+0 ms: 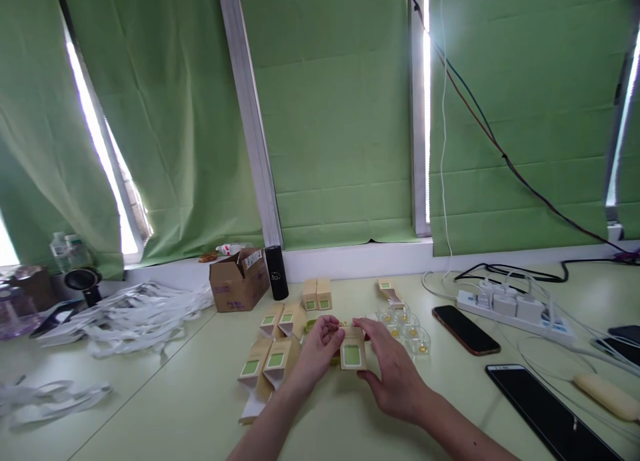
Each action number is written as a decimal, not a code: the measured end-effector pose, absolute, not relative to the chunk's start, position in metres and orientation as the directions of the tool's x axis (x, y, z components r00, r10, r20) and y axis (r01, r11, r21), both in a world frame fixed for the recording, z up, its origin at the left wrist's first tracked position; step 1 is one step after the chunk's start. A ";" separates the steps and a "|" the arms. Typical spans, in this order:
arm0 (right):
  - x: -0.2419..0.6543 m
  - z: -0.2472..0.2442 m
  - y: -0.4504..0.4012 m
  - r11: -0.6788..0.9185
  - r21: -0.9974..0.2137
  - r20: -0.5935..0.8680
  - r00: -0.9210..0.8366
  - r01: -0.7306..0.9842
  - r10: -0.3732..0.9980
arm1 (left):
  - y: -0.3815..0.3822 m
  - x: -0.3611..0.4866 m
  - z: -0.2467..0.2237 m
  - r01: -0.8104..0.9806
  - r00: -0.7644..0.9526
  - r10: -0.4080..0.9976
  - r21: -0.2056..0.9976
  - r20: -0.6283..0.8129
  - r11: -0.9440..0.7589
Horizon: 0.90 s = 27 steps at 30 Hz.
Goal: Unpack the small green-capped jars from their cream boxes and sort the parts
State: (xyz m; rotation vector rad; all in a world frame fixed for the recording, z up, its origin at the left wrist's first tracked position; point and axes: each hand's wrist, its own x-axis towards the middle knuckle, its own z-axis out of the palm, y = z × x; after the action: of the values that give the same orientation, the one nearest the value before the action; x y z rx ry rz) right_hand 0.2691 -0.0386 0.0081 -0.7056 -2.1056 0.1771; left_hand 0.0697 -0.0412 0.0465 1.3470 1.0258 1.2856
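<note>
A small kraft cardboard box point(353, 355) with a green panel on its front is held between my two hands above the table. My right hand point(395, 374) grips its right side, fingers over the top edge and thumb near the lower corner. My left hand point(320, 347) is closed at the upper left edge, its fingers curled and thumb against the box; its exact grip is partly hidden. Left of my hands stand several similar boxes point(275, 361), some with folded flaps. To the right lie several clear round plastic pieces with gold centres point(411, 331).
Two more kraft boxes point(317, 294) and a black cylinder point(277, 273) stand at the back, beside an open brown carton point(240, 281). White straps point(145, 314) spread on the left. Phones point(465, 329), a tablet-like device point(545, 407) and a power strip point(515, 314) with cables lie right.
</note>
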 end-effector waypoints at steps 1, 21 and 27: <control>0.269 0.008 -0.039 0.821 -0.391 0.701 -0.443 0.417 0.559 | -0.041 0.071 0.044 -0.075 0.075 0.981 0.982 0.178 -0.173; 0.264 0.021 -0.043 0.678 -0.734 0.654 -0.221 0.044 0.723 | -0.045 0.081 0.062 -0.298 0.399 0.910 0.954 0.115 0.011; 0.266 0.014 -0.038 0.706 -0.693 0.695 -0.124 0.144 0.708 | -0.041 0.085 0.041 0.008 0.004 0.935 0.935 0.355 -0.355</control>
State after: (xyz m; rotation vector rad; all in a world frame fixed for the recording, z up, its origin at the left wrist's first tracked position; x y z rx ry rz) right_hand 0.2661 -0.0378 0.0140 -0.6975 -1.6538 0.5564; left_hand 0.0850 -0.0411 0.0408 1.4796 1.0188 1.4655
